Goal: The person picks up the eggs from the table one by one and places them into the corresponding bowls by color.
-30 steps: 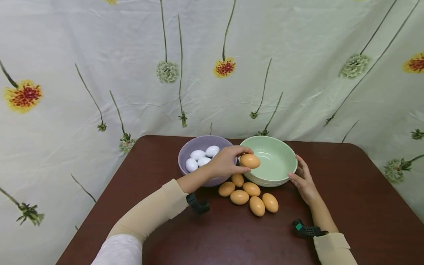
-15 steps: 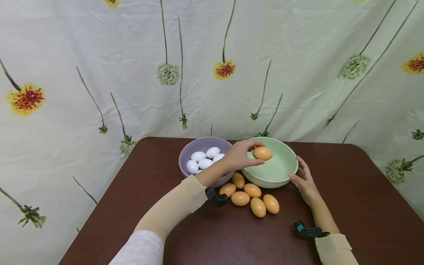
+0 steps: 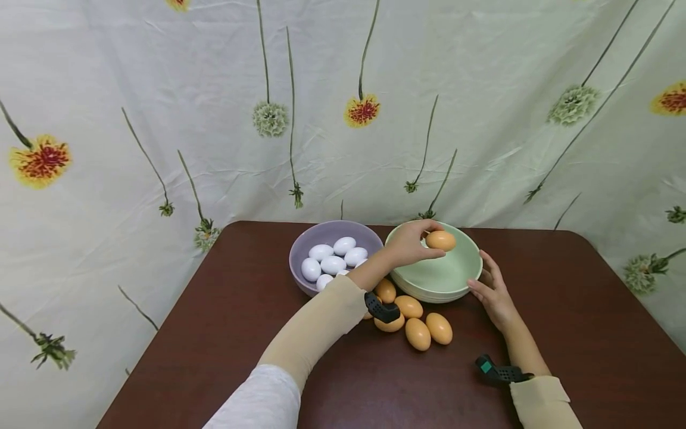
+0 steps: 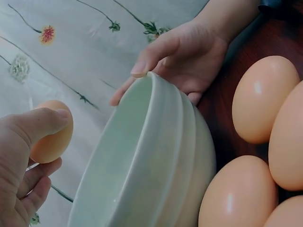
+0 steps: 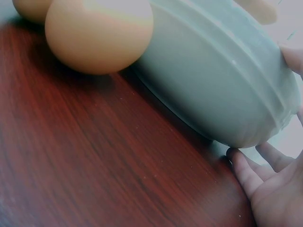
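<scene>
My left hand [image 3: 408,244] pinches a brown egg [image 3: 442,241] between thumb and fingers, above the inside of the pale green bowl [image 3: 429,295]. In the left wrist view that egg [image 4: 53,132] hangs apart from the bowl's rim. At the bowl's right side my right hand [image 3: 494,298] holds it, thumb on the rim and the other fingers against the outer wall. Several brown eggs [image 3: 418,334] lie on the table in front of the bowls; my left wrist partly covers some. Beside the green bowl stands a purple bowl [image 3: 316,235] with several white eggs [image 3: 333,265] in it.
Both bowls stand near the far edge of the dark red-brown table [image 3: 241,298]. A pale curtain [image 3: 214,71] printed with flowers hangs behind it. A black strap [image 3: 502,372] is on my right wrist, another on the left.
My left hand has carried the brown egg rightward, from the green bowl's left rim to over its inside. More white eggs now show in the purple bowl. My right hand has stayed put.
</scene>
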`<move>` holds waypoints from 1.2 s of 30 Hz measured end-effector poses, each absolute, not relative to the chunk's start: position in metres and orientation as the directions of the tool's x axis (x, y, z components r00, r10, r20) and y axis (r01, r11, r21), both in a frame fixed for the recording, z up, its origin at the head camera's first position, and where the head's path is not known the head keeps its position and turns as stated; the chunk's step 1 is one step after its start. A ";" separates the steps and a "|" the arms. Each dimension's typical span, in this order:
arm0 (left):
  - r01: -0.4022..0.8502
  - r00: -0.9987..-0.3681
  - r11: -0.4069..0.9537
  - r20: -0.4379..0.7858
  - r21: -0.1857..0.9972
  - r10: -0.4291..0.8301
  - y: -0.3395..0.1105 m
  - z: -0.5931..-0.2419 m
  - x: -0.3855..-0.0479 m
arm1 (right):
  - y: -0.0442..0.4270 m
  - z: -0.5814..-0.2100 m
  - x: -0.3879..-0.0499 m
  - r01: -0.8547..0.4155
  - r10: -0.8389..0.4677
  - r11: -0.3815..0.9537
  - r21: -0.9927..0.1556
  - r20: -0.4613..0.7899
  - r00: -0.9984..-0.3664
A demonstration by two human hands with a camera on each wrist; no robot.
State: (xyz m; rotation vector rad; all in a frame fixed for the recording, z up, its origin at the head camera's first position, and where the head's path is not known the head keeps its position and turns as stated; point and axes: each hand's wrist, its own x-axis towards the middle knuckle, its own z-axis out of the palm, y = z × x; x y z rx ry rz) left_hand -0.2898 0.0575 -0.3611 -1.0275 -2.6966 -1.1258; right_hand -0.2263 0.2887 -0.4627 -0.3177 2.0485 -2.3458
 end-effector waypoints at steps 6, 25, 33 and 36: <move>0.535 -0.805 0.477 0.249 0.697 0.538 0.071 -0.370 -0.296 | 0.288 -0.462 -0.226 -0.124 -0.147 -0.143 -0.982 0.145 -0.978; 0.429 -0.879 0.670 0.110 0.606 0.463 0.106 -0.403 -0.306 | 0.289 -0.462 -0.226 -0.135 -0.161 -0.153 -0.979 0.159 -0.974; 0.445 -0.876 0.752 0.062 0.486 0.479 0.109 -0.408 -0.308 | 0.290 -0.463 -0.227 -0.143 -0.154 -0.170 -0.975 0.170 -0.973; 0.450 -0.873 0.766 0.045 0.459 0.486 0.110 -0.409 -0.308 | 0.290 -0.463 -0.226 -0.133 -0.153 -0.168 -0.977 0.159 -0.975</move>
